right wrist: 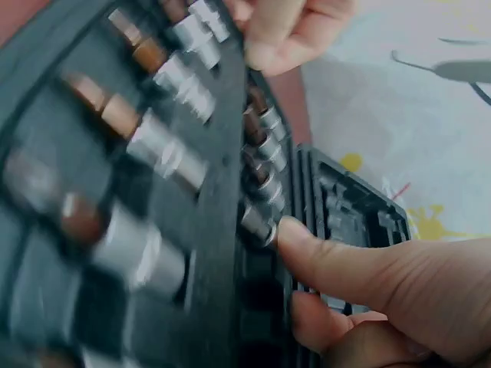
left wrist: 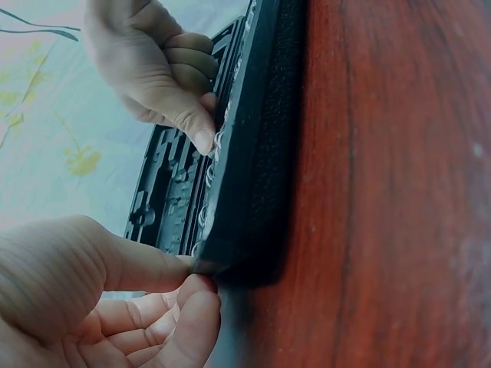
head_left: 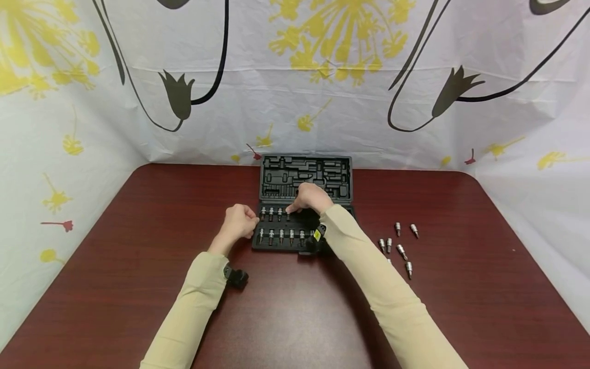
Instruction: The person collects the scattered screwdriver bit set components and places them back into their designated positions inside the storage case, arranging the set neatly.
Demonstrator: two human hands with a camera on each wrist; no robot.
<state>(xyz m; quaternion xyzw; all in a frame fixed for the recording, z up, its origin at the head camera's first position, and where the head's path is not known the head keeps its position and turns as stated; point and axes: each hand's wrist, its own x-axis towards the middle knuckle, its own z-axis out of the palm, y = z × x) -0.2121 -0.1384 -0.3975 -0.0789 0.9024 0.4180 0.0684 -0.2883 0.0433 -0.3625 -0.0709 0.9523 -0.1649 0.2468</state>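
while lined with bits point(head_left: 281, 236), case point(head_left: 299, 224) in left fingers' point(left wrist: 146, 264) pinch, one bit point(right wrist: 259, 222) in right's point(right wrist: 330, 259)

From my end I see a black plastic case point(head_left: 301, 221) lying open on the desk point(head_left: 138, 246), its lid point(head_left: 322, 177) swung back on the far side and moulded with recesses. In the tray I count four bit sockets point(head_left: 271, 213) in the far row, set side by side at the left, each with a silver end and a darker tip. The near row point(head_left: 281, 236) shows me at least six more, its right part hidden. Off to the right I make out seven loose bits point(head_left: 408, 269) scattered about, one mostly covered
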